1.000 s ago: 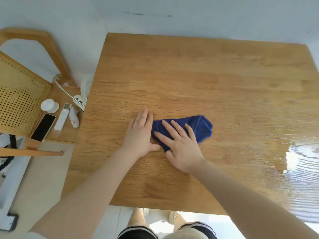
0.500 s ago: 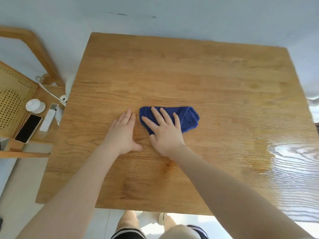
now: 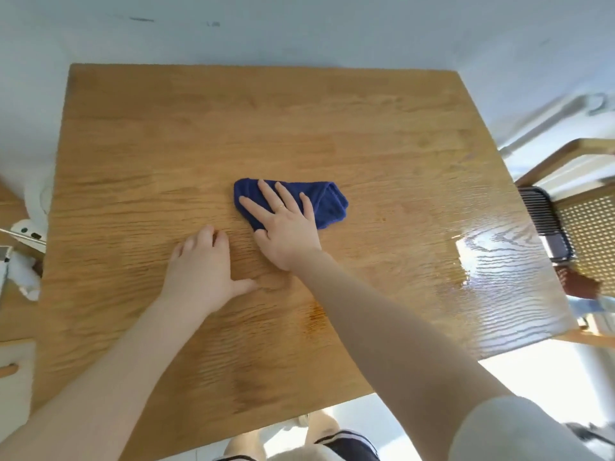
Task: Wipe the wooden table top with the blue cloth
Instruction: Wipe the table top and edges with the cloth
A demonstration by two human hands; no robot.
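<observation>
1. Wooden table top [image 3: 332, 128] is filling most of the frame, one single surface, with one bright glare patch showing on its right side.
2. One blue cloth [image 3: 327, 202] is lying folded near the middle of the table, slightly above and right of centre.
3. Two bare hands are resting on the table. The right hand [image 3: 283, 224] is pressing flat on the cloth, its four fingers spread and straight across the left half of the fabric, and a thin ring is showing on one finger.
4. The left hand [image 3: 203, 264] is sitting on the bare wood just left of and below the cloth, apart from it, its fingers bending a little at the knuckles, its thumb pointing right, and it is holding nothing.
5. One cane-backed chair [image 3: 585, 227] is standing at the right edge of the frame.
6. A few small white items [image 3: 25, 227] are lying at the left edge, too blurred to name.
</observation>
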